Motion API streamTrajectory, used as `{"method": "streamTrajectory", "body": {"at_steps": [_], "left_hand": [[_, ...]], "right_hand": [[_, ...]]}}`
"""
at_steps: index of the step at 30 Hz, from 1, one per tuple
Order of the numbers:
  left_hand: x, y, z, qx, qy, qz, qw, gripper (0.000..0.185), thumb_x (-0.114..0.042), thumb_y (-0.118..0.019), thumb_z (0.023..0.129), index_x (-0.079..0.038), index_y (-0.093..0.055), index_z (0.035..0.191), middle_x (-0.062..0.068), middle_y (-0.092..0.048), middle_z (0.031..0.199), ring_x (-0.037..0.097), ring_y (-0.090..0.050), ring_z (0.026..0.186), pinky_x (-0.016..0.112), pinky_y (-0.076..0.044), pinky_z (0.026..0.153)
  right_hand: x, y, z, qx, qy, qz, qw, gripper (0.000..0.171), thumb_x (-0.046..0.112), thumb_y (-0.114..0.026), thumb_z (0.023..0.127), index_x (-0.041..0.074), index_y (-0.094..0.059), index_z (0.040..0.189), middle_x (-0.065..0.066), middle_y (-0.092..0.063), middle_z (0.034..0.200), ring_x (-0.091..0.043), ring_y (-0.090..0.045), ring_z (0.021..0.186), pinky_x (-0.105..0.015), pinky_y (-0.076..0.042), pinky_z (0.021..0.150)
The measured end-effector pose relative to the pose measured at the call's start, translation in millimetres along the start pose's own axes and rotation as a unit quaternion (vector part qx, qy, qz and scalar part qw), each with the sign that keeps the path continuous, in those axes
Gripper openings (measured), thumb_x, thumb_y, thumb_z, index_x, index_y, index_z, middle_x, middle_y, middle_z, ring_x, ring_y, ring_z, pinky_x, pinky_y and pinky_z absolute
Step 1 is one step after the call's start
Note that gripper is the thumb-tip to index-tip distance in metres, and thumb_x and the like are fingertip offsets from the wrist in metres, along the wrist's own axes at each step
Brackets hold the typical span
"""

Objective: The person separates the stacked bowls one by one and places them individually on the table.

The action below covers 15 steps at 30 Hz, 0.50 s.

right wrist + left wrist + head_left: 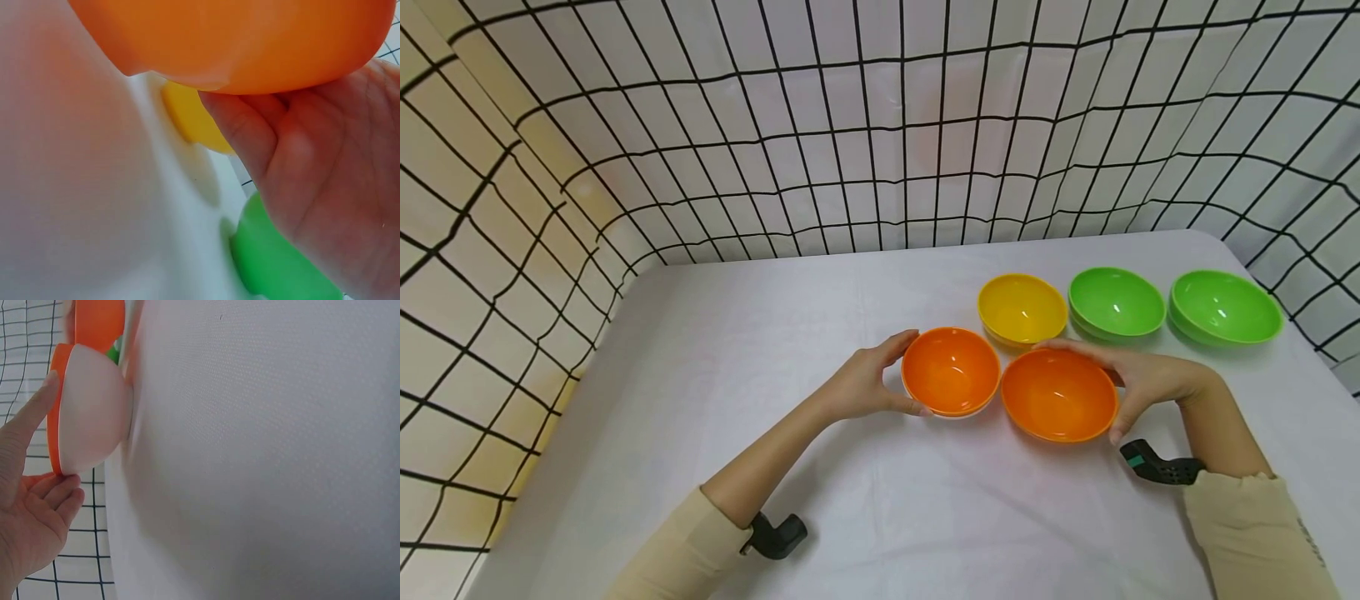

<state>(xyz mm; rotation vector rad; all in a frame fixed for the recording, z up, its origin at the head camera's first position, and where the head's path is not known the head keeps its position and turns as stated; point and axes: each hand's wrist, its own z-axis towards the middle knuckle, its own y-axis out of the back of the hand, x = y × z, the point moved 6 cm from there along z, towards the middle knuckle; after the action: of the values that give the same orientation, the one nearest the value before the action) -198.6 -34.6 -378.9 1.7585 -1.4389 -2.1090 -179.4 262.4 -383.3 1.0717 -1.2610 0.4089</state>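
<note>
My left hand (867,385) grips a small orange bowl (951,371) by its left side, the thumb at the near rim and the fingers at the far rim. In the left wrist view its outside (94,412) shows white, with the foot close over the table. To its right, my right hand (1153,382) holds a slightly wider orange bowl (1060,396), its fingers along the far rim and the thumb at the near right side. That one is orange outside too, as the right wrist view shows. The two rims come together side by side in the head view.
Behind the orange bowls stands a yellow bowl (1022,310), with a green bowl (1116,302) and another green bowl (1225,307) to its right, in a row. A white cloth covers the table (737,350). Black wire mesh (865,133) borders its back and sides.
</note>
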Motion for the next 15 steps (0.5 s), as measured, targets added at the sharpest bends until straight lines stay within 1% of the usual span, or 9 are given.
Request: {"method": "streamTrajectory", "body": {"at_steps": [6,15], "left_hand": [[0.4,-0.4,0.3,0.000,-0.002,0.001,1.0000,0.099,-0.040,-0.082,0.066,-0.012,-0.028,0.145,-0.001,-0.036,0.146,0.014,-0.038,0.132,0.036,-0.035,0.106],[0.4,0.0,0.0,0.001,0.000,0.000,1.0000,0.099,-0.039,-0.082,0.066,-0.013,-0.029,0.145,0.000,-0.036,0.146,0.014,-0.038,0.132,0.038,-0.034,0.106]], "right_hand": [[-9,-2,2,0.008,0.007,-0.016,1.000,0.111,0.005,-0.084,0.055,0.006,-0.020,0.146,0.000,-0.038,0.142,-0.004,-0.037,0.125,-0.016,-0.032,0.101],[-13,-3,3,0.007,0.003,0.003,1.000,0.110,0.000,-0.083,0.056,0.004,-0.019,0.145,0.004,-0.038,0.142,-0.003,-0.038,0.124,-0.017,-0.035,0.100]]}}
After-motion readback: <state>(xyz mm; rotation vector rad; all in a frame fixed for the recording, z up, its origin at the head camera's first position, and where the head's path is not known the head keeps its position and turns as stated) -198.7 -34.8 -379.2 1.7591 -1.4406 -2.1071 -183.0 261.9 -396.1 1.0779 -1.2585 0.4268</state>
